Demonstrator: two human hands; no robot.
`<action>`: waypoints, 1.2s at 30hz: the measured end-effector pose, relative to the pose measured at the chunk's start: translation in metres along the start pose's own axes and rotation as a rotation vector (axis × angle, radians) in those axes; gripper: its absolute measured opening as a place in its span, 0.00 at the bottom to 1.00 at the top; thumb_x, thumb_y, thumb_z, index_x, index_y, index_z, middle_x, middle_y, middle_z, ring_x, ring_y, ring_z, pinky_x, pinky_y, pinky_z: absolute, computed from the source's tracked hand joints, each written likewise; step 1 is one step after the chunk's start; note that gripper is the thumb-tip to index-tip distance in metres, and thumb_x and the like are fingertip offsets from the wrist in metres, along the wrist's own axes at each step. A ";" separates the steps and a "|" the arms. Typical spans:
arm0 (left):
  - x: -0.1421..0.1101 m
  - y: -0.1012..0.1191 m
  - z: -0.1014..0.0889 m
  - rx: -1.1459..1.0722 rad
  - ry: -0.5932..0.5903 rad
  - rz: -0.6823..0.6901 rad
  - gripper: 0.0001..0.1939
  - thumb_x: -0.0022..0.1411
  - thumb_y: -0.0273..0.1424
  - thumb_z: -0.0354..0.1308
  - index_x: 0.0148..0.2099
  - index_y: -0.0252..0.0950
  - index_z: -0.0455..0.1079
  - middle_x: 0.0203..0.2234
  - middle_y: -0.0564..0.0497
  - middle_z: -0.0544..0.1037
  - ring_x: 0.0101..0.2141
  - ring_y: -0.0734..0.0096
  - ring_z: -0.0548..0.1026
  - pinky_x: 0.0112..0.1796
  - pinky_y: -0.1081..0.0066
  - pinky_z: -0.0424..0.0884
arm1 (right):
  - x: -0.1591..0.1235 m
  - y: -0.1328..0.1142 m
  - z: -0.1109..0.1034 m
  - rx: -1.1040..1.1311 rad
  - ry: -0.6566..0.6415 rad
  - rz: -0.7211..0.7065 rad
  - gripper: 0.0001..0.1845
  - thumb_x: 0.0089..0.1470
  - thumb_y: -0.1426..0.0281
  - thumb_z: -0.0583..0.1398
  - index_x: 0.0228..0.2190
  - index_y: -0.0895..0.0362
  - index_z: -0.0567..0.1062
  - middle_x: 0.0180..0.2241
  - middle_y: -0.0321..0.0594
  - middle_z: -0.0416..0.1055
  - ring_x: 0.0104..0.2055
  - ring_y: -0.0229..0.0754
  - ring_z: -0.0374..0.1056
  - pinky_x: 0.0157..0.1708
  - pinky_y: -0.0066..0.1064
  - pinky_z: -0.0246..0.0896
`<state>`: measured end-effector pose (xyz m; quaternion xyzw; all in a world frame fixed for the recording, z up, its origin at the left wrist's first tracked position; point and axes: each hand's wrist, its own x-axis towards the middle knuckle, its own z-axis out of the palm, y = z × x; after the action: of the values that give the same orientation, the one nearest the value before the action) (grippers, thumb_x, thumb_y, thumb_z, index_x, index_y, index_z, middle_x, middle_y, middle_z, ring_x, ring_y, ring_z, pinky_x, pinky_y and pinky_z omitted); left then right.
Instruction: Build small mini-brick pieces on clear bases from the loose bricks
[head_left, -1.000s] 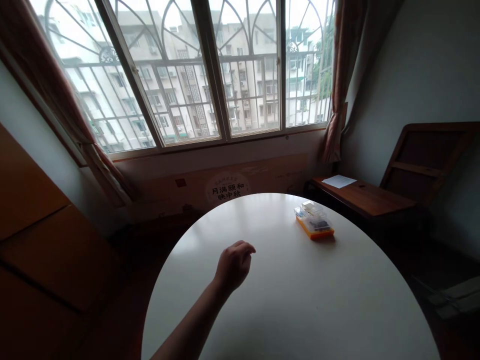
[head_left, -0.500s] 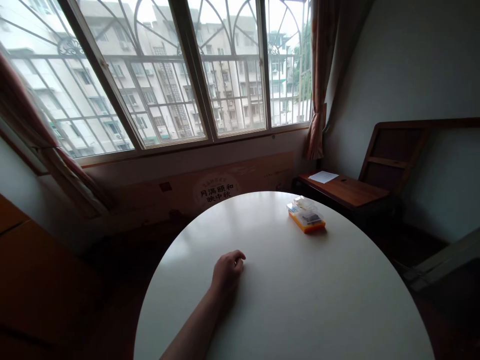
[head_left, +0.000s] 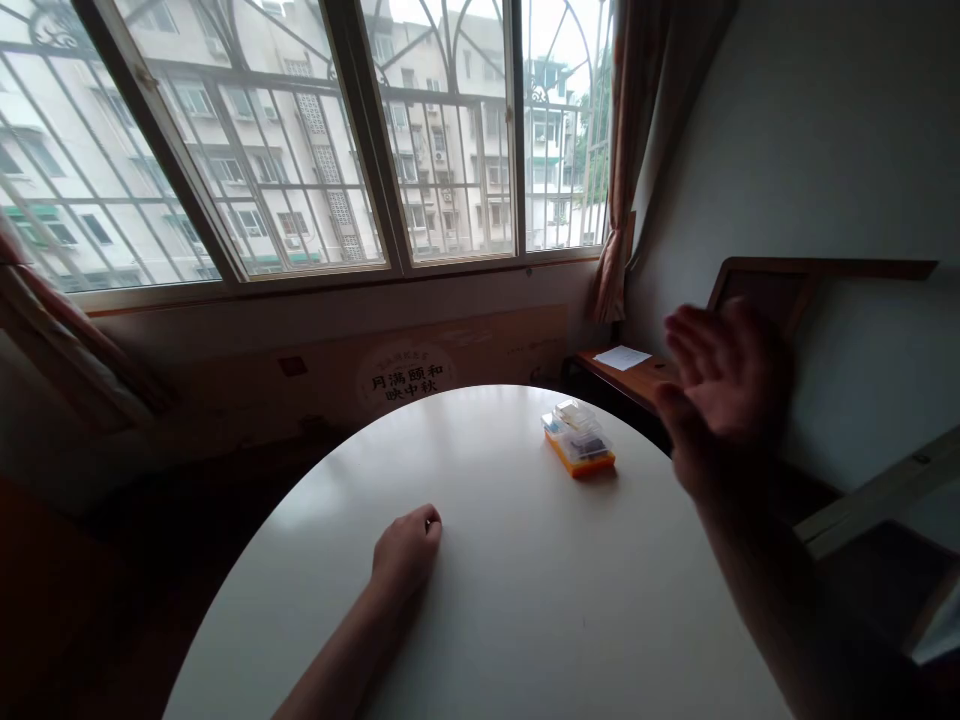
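My left hand [head_left: 406, 550] rests on the white round table [head_left: 525, 620], its fingers curled into a loose fist; I see nothing in it. Raised in the air over the table's right edge is my right hand [head_left: 724, 385], somewhat blurred. Its fingers and thumb are apart and it holds nothing. Between the two hands, toward the far side of the table, sits an orange box with clear lids [head_left: 580, 442]. A smaller clear case [head_left: 573, 413] lies on top of it. Dark small items show through the plastic, too small to name. Neither hand touches the box.
Behind the table's far edge, a printed banner [head_left: 480, 355] runs along the wall below a barred window [head_left: 442, 150]. To the right stands a low wooden piece of furniture [head_left: 645, 385] bearing a white sheet of paper [head_left: 622, 357]. Curtains [head_left: 619, 200] hang beside the window.
My right hand has come into view from the right, raised and spread. My left hand stays on the table, its fingers curled more tightly. The whole view has turned slightly right.
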<state>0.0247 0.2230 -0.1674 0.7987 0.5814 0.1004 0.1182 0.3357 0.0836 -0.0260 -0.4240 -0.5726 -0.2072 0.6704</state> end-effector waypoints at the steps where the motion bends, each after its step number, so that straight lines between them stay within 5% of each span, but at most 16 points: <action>1: 0.001 0.001 0.000 0.009 -0.004 -0.010 0.10 0.62 0.30 0.49 0.35 0.40 0.73 0.32 0.50 0.80 0.34 0.62 0.75 0.29 0.71 0.57 | -0.005 0.015 0.007 -0.025 -0.012 0.044 0.33 0.62 0.63 0.57 0.65 0.50 0.54 0.61 0.47 0.60 0.62 0.49 0.60 0.61 0.48 0.58; 7: -0.004 0.006 0.002 0.102 -0.001 0.010 0.09 0.64 0.30 0.48 0.39 0.40 0.70 0.33 0.49 0.79 0.33 0.61 0.75 0.28 0.70 0.54 | -0.065 0.110 0.034 -0.358 -0.182 0.264 0.23 0.62 0.62 0.53 0.55 0.55 0.69 0.55 0.48 0.67 0.59 0.49 0.62 0.60 0.47 0.58; 14: -0.002 0.004 -0.001 0.100 -0.051 0.036 0.08 0.65 0.30 0.49 0.40 0.41 0.70 0.32 0.50 0.79 0.34 0.64 0.75 0.29 0.71 0.56 | -0.105 0.149 0.038 -0.436 -0.310 0.294 0.23 0.60 0.55 0.54 0.50 0.56 0.74 0.53 0.50 0.69 0.57 0.55 0.64 0.57 0.52 0.58; 30: -0.006 0.003 -0.005 -0.004 -0.126 0.068 0.09 0.67 0.32 0.49 0.42 0.42 0.71 0.33 0.52 0.78 0.36 0.65 0.75 0.33 0.70 0.61 | -0.112 0.160 0.053 -0.506 -0.273 0.393 0.24 0.56 0.54 0.59 0.47 0.57 0.75 0.45 0.49 0.75 0.49 0.55 0.69 0.52 0.50 0.62; 36: -0.010 0.002 -0.003 -0.167 -0.039 0.105 0.11 0.66 0.32 0.49 0.43 0.40 0.72 0.31 0.52 0.77 0.31 0.67 0.75 0.34 0.69 0.66 | -0.091 0.123 0.045 -0.383 -0.235 0.361 0.22 0.56 0.56 0.59 0.48 0.56 0.74 0.47 0.48 0.74 0.52 0.52 0.68 0.55 0.47 0.62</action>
<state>0.0224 0.2137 -0.1639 0.8173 0.5258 0.1390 0.1904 0.3793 0.1695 -0.1532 -0.6592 -0.5121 -0.1383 0.5330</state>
